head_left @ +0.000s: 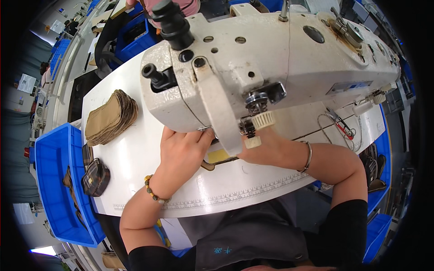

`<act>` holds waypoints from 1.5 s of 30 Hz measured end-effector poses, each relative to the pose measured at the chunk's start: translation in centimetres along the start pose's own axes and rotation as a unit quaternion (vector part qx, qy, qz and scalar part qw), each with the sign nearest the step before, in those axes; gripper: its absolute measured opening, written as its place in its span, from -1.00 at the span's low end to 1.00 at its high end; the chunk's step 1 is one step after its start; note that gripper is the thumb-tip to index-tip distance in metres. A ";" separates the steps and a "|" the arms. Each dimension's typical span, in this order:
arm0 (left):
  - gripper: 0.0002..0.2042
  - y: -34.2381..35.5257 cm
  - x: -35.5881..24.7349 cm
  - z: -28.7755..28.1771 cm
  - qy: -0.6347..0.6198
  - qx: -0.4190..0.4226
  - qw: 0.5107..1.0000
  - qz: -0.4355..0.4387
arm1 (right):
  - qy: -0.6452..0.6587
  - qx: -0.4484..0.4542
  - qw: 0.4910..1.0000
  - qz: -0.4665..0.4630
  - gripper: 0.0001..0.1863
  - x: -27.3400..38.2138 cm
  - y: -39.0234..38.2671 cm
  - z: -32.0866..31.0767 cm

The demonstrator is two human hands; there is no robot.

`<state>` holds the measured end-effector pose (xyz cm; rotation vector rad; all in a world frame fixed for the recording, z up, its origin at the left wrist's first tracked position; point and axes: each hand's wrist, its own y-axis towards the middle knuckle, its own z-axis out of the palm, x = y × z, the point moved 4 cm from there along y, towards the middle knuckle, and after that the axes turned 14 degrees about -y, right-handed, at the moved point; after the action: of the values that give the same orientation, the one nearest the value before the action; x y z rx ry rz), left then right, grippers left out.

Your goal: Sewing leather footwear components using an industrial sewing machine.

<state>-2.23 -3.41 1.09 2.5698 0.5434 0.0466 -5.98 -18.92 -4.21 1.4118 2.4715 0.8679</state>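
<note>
My left hand point(181, 153), a beaded bracelet at its wrist, is under the front end of a white sewing machine point(271, 54). Its fingers are bent and close together by the needle area, the tips partly hidden, gripping the edge of a small tan fabric piece point(208, 166). A yellow patch point(219, 156) shows beside that piece, between my hands. My right hand point(266, 151), with a metal bangle at its wrist, reaches in from the other side. Machine knobs and the machine head cover its fingers, so their grip does not show.
Left on the white table point(226, 192) stands a pile of tan fabric pieces point(108, 119). A dark plaid pouch point(96, 177) sits at the edge, by a blue bin point(58, 135). Red-handled snips point(344, 128) lie at right; another blue bin point(383, 189) holds dark pieces.
</note>
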 end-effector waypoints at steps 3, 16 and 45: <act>-0.77 -0.5 0.3 0.6 0.001 0.055 0.998 -0.029 | -0.059 0.038 0.997 -0.029 -0.77 0.5 -0.3 -0.5; -0.81 -1.7 4.9 3.1 -0.330 -0.042 0.931 -0.149 | -0.117 0.110 0.980 -0.115 -0.48 1.5 -2.5 1.8; -0.72 0.0 3.8 1.7 -0.296 -0.002 0.943 -0.153 | -0.177 0.205 0.951 -0.147 -0.34 3.1 -1.7 0.5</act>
<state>1.53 -2.76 -0.63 2.2949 0.6841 -0.8005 -8.69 -16.74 -5.13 1.1272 2.5598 0.0319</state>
